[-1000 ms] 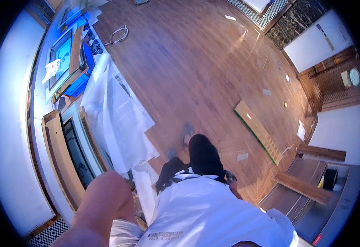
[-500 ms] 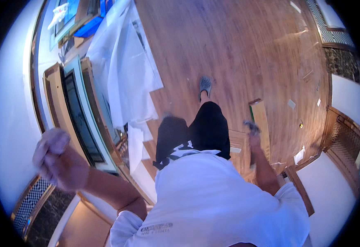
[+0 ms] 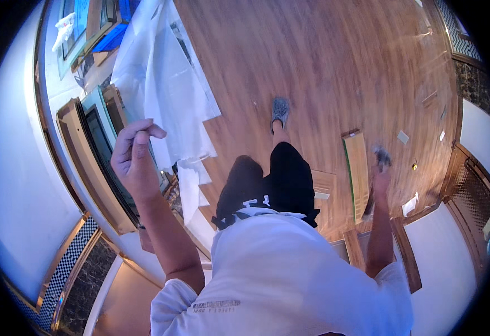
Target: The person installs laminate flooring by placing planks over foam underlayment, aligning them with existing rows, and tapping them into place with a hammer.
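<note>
My left hand (image 3: pixel 137 162) is raised at the left, its fingers bent and the thumb against them. Whatever it may hold is hidden by the fingers. Down at my right side, my right hand (image 3: pixel 380 182) is closed around a hammer (image 3: pixel 382 155). The dark hammer head is blurred and sticks out past the fist, while part of the handle shows behind the hand. Just left of the hammer, a wood plank (image 3: pixel 357 173) with a green edge lies on the wooden floor (image 3: pixel 323 67).
White sheeting (image 3: pixel 161 89) covers the floor at the left. Beside it lean long panels and frames (image 3: pixel 91 168) near the wall. Small scraps (image 3: pixel 403 137) and a yellow roll (image 3: pixel 414 166) lie at the right. Another board (image 3: pixel 355 251) is near my right arm.
My left hand has swung inward and to the right, with the fingers turned upward. My right hand has moved right with the hammer, away from the plank.
</note>
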The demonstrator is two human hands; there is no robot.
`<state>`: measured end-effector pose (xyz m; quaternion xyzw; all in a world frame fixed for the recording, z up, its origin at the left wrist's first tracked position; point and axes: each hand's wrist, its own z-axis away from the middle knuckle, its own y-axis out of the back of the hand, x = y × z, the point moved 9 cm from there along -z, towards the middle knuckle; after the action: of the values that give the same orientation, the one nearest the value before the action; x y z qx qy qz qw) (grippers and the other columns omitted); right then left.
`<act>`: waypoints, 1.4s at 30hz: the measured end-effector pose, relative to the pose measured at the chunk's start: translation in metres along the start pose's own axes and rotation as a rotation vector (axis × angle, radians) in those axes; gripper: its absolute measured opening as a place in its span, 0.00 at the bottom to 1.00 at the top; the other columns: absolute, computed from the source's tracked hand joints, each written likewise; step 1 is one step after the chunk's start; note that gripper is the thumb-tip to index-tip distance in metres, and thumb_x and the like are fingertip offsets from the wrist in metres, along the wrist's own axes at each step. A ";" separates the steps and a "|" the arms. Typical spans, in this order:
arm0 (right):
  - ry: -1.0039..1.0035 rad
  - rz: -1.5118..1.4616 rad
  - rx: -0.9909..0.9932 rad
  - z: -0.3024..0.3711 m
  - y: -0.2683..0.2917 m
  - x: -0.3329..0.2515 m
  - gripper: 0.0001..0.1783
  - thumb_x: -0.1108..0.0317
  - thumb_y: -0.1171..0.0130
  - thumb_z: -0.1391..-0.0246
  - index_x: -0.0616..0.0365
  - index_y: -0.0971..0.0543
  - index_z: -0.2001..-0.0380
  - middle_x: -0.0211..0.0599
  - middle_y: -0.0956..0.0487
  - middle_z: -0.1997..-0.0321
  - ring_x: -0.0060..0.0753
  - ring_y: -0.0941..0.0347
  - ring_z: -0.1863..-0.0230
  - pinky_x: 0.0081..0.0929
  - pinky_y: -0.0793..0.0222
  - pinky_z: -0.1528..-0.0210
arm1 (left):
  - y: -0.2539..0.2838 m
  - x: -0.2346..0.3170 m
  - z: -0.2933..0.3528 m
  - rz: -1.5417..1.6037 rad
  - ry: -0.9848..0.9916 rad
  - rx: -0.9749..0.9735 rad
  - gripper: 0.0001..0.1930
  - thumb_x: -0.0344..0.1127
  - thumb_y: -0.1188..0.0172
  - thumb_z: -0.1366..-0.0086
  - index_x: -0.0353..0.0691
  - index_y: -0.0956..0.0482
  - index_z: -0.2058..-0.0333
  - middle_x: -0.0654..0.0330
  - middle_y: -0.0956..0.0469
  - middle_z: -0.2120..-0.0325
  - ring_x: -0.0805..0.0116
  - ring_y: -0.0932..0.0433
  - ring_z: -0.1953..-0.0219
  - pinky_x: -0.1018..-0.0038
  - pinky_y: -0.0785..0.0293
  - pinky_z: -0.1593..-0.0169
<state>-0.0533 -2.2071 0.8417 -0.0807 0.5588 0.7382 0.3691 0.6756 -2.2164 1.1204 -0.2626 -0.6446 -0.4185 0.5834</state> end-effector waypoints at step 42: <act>0.494 0.631 -0.871 -0.140 -0.272 -0.344 0.16 0.61 0.42 0.43 0.48 0.31 0.83 0.27 0.32 0.85 0.25 0.36 0.86 0.29 0.37 0.83 | -0.259 -0.306 0.727 0.294 1.281 0.975 0.13 0.39 0.46 0.33 0.36 0.22 0.59 0.54 0.20 0.69 0.60 0.21 0.65 0.65 0.27 0.60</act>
<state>0.3241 -2.4590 0.7656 -0.2241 0.2708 0.9331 -0.0763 0.1300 -1.6877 0.7853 0.2292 -0.2547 -0.0793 0.9361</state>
